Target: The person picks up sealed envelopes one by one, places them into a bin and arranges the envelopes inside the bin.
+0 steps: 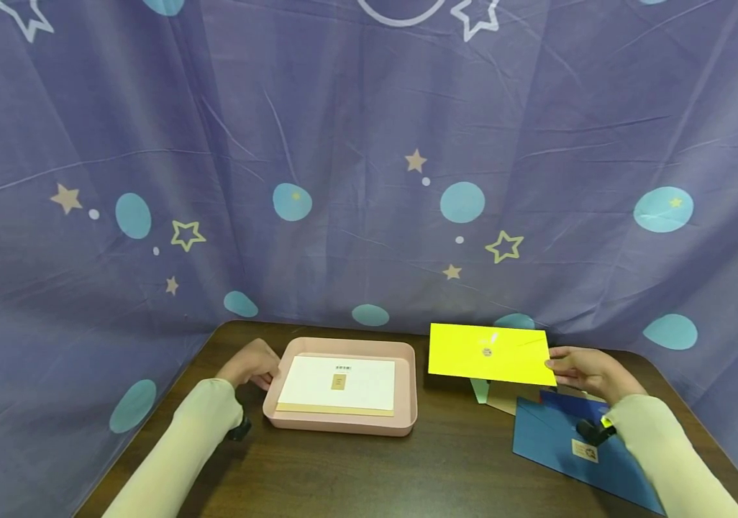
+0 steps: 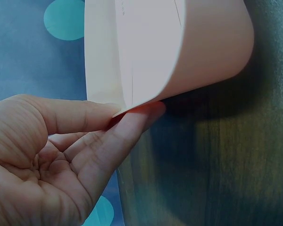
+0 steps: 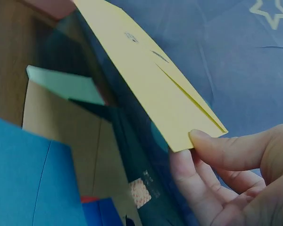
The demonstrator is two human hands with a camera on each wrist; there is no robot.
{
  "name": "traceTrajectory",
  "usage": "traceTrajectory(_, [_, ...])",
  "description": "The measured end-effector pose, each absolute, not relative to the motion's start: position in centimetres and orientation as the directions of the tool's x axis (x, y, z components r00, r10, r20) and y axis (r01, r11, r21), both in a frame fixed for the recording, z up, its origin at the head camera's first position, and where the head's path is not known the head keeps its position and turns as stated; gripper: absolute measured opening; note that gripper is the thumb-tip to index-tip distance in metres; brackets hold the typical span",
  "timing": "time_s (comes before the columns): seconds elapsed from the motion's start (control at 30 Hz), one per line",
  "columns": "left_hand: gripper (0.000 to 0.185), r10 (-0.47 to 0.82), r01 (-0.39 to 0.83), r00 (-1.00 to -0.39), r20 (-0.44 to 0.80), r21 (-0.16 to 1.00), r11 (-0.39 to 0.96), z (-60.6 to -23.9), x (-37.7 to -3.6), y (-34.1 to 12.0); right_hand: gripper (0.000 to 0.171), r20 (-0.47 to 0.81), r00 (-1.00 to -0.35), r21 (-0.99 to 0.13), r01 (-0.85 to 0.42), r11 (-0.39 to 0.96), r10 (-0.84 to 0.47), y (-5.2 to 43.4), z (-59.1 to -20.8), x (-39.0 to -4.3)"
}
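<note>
My right hand [image 1: 557, 367] pinches the right corner of a yellow envelope [image 1: 488, 352] and holds it above the table, flap side towards me, with a round sticker on the flap. In the right wrist view the thumb lies on top of the yellow envelope [image 3: 151, 80] and the fingers [image 3: 184, 165] underneath. My left hand [image 1: 265, 374] holds the near-left corner of a pink tray [image 1: 343, 424]. In the left wrist view the thumb and a finger [image 2: 132, 127] pinch the tray's rim [image 2: 212, 52]. In the tray, a white envelope [image 1: 343, 381] lies on a tan one [image 1: 333, 410].
Under the yellow envelope, blue envelopes [image 1: 557, 439], a tan one [image 1: 505, 396] and a pale green one [image 1: 480, 388] lie overlapping on the dark wooden table [image 1: 408, 467]. A purple star-patterned curtain [image 1: 369, 180] closes off the back and sides.
</note>
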State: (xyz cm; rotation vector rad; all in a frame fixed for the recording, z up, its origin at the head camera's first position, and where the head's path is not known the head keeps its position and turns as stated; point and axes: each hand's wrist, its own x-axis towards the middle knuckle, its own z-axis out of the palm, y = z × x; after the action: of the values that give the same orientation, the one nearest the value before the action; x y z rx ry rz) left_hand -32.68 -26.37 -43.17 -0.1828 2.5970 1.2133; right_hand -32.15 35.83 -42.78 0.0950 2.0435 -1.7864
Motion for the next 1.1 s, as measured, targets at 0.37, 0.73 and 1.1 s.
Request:
traceTrajectory(0.37, [0.028, -0.002, -0.223, -0.958, -0.285, 0.744, 0.629, -43.1, -32.4, -26.4, 0.037, -0.326, -0.896, -0.941, 0.277, 0.193, -0.303, 33.4, -40.6, -32.3])
traceTrajectory(0.73, [0.017, -0.007, -0.229, -0.957, -0.290, 0.742, 0.631, -43.1, -32.7, -26.4, 0.052, -0.317, -0.909, -0.931, 0.243, 0.274, -0.270, 28.5, -38.0, -31.7])
traceTrajectory(1.1, [0.018, -0.009, -0.230, -0.958, -0.287, 0.748, 0.623, -43.1, -32.6, -26.4, 0.043, -0.315, -0.915, -0.934, 0.252, 0.255, -0.251, 25.4, -37.7, -31.8])
